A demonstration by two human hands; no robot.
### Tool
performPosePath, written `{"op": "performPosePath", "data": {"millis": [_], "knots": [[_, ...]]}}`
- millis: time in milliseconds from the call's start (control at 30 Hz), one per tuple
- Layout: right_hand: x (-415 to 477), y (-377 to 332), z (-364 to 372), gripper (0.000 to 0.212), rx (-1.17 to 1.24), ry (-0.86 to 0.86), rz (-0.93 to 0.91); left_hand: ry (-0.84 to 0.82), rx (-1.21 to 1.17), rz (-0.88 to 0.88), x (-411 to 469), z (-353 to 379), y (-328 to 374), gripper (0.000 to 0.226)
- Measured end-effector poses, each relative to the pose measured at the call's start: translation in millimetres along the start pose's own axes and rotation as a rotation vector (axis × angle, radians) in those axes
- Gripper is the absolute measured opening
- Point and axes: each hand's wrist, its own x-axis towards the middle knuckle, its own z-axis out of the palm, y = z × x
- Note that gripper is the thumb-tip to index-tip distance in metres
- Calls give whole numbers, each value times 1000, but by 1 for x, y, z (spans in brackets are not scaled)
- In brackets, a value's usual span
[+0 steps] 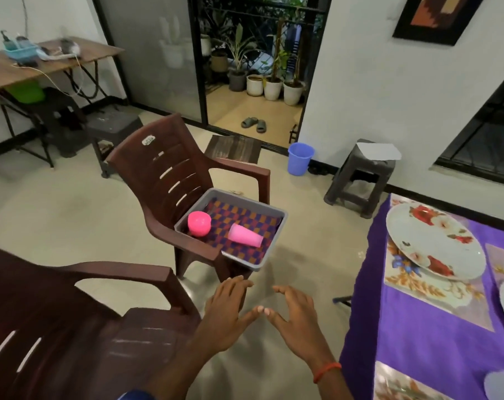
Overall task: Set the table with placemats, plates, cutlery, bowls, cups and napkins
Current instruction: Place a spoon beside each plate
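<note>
With the left hand [224, 313] and the right hand [297, 313] empty, fingers relaxed, a hasty reach may roll the pink cup [245, 234] lying sideways in the grey tray [245, 201] on the far chair [164, 168].

No text can be read; the small badge [148, 140] on the brown chair [169, 180] backrest is too blurred.

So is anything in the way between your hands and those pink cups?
Nothing I can see. The left hand and right hand are open in the air just short of the tray on the chair. The near cup and far cup lie behind only its low wall.
</note>
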Motion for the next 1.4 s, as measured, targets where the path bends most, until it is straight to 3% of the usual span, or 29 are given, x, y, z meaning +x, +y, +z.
{"op": "performPosePath", "data": {"millis": [267,467,600,700,833,1000,1200,1400], "knots": [[66,-5,2,43,-10,-151,-62,15,-61,-142,37,-18,-20,102],[134,-9,-6,39,-12,-192,-69,60,-105,-139,98,-36,-29,83],[198,-8,-8,45,-27,-186,-68,105,-149,-156,160,-53,-41,112],[248,-13,-4,45,-47,-208,-82,126,-206,-171,204,-59,-59,100],[309,-23,11,49,-39,-272,-66,112,-216,-225,246,-68,-85,99],[373,-35,40,50,-24,-316,-34,100,-214,-283,287,-75,-124,62],[428,-36,68,46,-62,-379,16,132,-228,-355,331,-81,-167,87],[496,-28,98,33,-136,-446,-68,162,-233,-411,360,-77,-197,60]]}}
